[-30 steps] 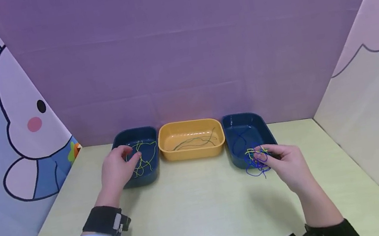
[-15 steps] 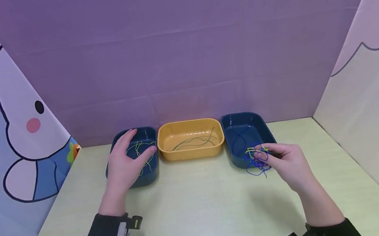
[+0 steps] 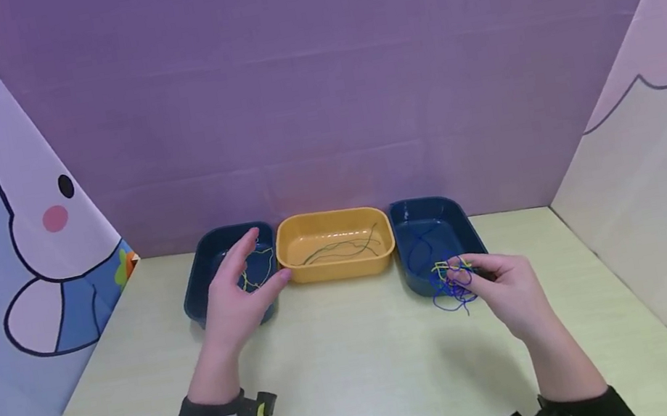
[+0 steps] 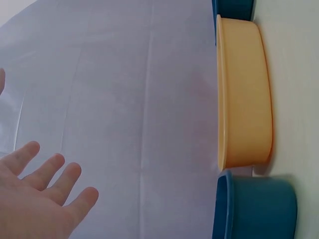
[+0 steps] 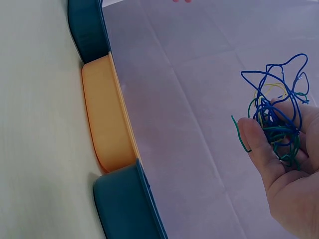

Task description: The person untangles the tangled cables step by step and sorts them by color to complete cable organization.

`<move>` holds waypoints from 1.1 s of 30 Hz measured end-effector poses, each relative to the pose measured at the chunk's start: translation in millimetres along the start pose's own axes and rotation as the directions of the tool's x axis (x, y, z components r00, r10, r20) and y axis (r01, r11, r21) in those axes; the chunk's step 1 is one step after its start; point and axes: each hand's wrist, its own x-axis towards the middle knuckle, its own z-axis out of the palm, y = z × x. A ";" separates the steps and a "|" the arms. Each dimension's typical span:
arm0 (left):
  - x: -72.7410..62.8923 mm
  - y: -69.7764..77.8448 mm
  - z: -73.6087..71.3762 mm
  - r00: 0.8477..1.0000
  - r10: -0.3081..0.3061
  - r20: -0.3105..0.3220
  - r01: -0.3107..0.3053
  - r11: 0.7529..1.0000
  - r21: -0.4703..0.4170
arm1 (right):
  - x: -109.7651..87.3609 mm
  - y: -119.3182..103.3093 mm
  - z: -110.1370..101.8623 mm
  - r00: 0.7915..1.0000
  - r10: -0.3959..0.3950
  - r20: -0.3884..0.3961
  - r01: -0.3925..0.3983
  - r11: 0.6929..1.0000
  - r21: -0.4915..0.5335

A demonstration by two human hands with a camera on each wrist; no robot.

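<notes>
My right hand (image 3: pixel 506 289) pinches a tangle of strings (image 5: pixel 271 112), mostly blue with some yellow and green, between thumb and fingers. It hangs over the near edge of the right blue bin (image 3: pixel 429 210); a blue string (image 3: pixel 420 251) lies inside that bin. My left hand (image 3: pixel 237 305) is spread with nothing in it, in front of and above the left blue bin (image 3: pixel 202 292), partly covering it. Yellow strings (image 3: pixel 261 271) lie in that bin. In the left wrist view the left hand's fingers (image 4: pixel 65 181) are straight and apart.
Between the blue bins stands a yellow bin (image 3: pixel 344 271) with a few thin dark green strings (image 3: pixel 343 245) inside. All three bins form a row on a pale table (image 3: pixel 362 380) against a purple backdrop (image 3: pixel 314 93). Printed cartoon sheets (image 3: pixel 43 212) flank both sides.
My left hand has drawn back from the left bin's strings, opening its fingers and moving right and toward me. The right hand stays in place with its tangle.
</notes>
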 end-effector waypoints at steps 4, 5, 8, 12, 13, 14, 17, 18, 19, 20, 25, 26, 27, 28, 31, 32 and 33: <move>0.3 1.0 6.9 0.999 -0.024 0.043 0.023 1.000 0.016 | 1.0 0.6 0.4 1.000 -0.007 0.003 0.007 1.000 -0.007; 0.0 1.4 8.2 0.998 -0.030 0.051 0.029 0.999 0.020 | 1.0 0.7 0.3 1.000 -0.008 0.002 0.008 1.000 -0.009; -0.9 2.3 10.5 0.998 -0.035 0.054 0.033 0.999 0.023 | 1.3 0.5 0.3 1.000 -0.017 0.002 0.017 1.000 -0.013; -1.9 4.2 11.7 0.998 -0.032 0.059 0.031 0.999 0.012 | 1.3 -0.5 0.6 1.000 -0.015 0.002 0.015 1.000 -0.017; -1.9 4.6 12.2 0.998 -0.032 0.062 0.032 0.999 0.007 | 1.4 -0.7 0.8 1.000 -0.013 0.001 0.013 1.000 -0.015; -2.0 5.0 12.7 0.997 -0.032 0.065 0.032 0.999 -0.002 | 1.4 -1.0 1.2 1.000 -0.010 0.001 0.010 1.000 -0.011; -2.1 5.6 14.4 0.996 -0.030 0.079 0.032 0.999 -0.012 | 1.4 -2.4 2.9 1.000 -0.006 0.004 0.006 1.000 -0.013; -2.4 5.6 15.2 0.996 -0.029 0.084 0.031 0.999 -0.016 | 1.4 -2.9 3.6 1.000 -0.005 0.007 0.005 1.000 -0.012; -2.8 5.4 16.1 0.995 -0.029 0.091 0.031 0.999 -0.022 | 1.3 -3.5 4.4 1.000 -0.001 0.008 0.001 1.000 -0.011; -3.6 5.5 17.2 0.995 -0.030 0.099 0.033 0.999 -0.026 | 0.8 -4.0 5.0 1.000 0.003 0.010 -0.003 1.000 -0.015; -7.5 7.4 23.1 0.991 -0.032 0.131 0.039 0.998 -0.047 | 0.1 -4.0 8.2 1.000 0.009 0.015 -0.009 1.000 -0.001; -8.0 8.4 24.4 0.990 -0.032 0.135 0.039 0.998 -0.051 | 0.1 -3.7 8.7 1.000 0.008 0.016 -0.008 1.000 0.002; -8.3 9.5 25.7 0.990 -0.026 0.137 0.034 0.998 -0.056 | 0.2 -3.6 9.2 1.000 0.006 0.017 -0.006 1.000 0.007; -8.5 10.2 27.2 0.990 -0.024 0.142 0.032 0.998 -0.060 | 0.3 -3.5 9.6 1.000 0.006 0.019 -0.006 1.000 0.004; -8.5 13.1 31.5 0.988 -0.006 0.151 0.017 0.997 -0.073 | 0.6 -3.7 10.4 1.000 0.006 0.022 -0.006 1.000 -0.018; -8.3 13.7 33.0 0.989 0.005 0.151 0.006 0.997 -0.075 | 0.9 -4.0 10.8 1.000 0.004 0.021 -0.004 1.000 -0.025; -8.0 14.2 34.4 0.988 0.014 0.153 -0.001 0.997 -0.080 | 1.3 -4.2 11.1 1.000 0.003 0.021 -0.002 0.999 -0.034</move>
